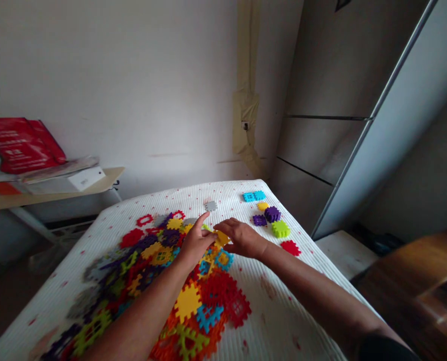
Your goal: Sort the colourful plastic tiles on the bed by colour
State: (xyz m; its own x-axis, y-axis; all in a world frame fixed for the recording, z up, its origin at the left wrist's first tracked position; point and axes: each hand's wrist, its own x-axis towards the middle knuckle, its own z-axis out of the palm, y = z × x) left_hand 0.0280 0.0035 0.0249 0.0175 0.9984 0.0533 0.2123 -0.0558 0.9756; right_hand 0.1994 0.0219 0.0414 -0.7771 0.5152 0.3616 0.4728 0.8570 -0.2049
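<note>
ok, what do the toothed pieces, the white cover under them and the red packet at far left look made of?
Toothed pieces: likely moulded plastic, fairly matte; solid colours, regular repeated teeth.
White cover: probably fabric, matte; ribbed texture, small red marks.
Red packet: thin plastic film or coated paper; smooth with pale print, blur leaves it open.

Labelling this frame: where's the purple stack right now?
In the head view, the purple stack is right of the right hand, near the white cloth's right edge, between the lime green piece and a yellow piece.
</note>
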